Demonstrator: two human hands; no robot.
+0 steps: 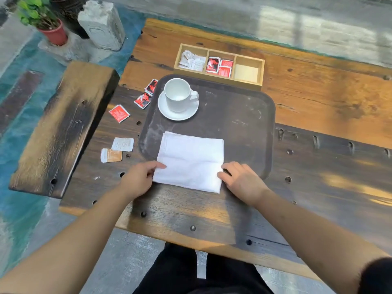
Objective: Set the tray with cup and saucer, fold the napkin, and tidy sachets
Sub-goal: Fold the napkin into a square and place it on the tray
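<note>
A white cup [179, 94] stands on a white saucer [167, 110] at the far left of the dark brown tray [244, 124]. A folded white napkin [189, 160] lies over the tray's near edge and onto the table. My left hand [140, 177] pinches the napkin's near left corner. My right hand [241, 179] holds its near right edge. Loose red sachets [119, 113] [143, 100] [151, 86] lie left of the tray, with a white sachet [123, 144] and a brown one [111, 155] nearer me.
A wooden three-compartment box [219, 80] sits behind the tray, with white sachets on the left, red in the middle and nothing on the right. A wooden bench [63, 124] stands to the left. A potted plant [45, 22] and a stone block [101, 24] stand beyond it.
</note>
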